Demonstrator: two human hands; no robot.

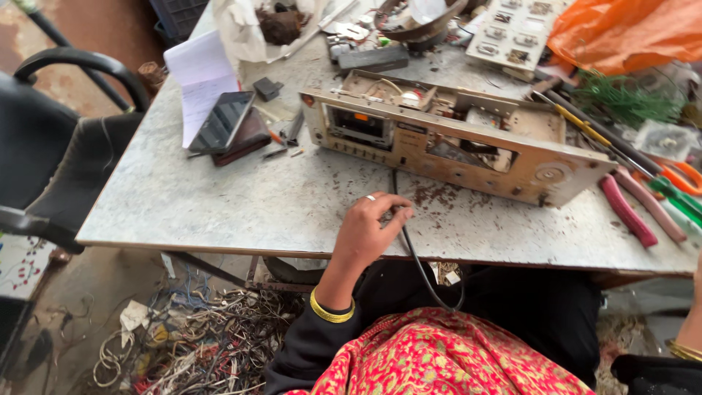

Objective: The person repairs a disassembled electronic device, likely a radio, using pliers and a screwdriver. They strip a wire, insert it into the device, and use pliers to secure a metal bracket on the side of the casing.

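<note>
1. My left hand (369, 230) rests on the worn grey metal tabletop (219, 205), fingers curled together and pinching the thin black cable (415, 252).
2. That cable runs from the open beige cassette deck chassis (453, 143), just beyond my knuckles, over the table edge into my lap.
3. My right hand (695, 322) barely shows at the frame's edge; I cannot tell how its fingers sit.
4. Pink-handled pliers (627, 211) lie to the right, well apart; a black phone (223, 121) sits far left.
</note>
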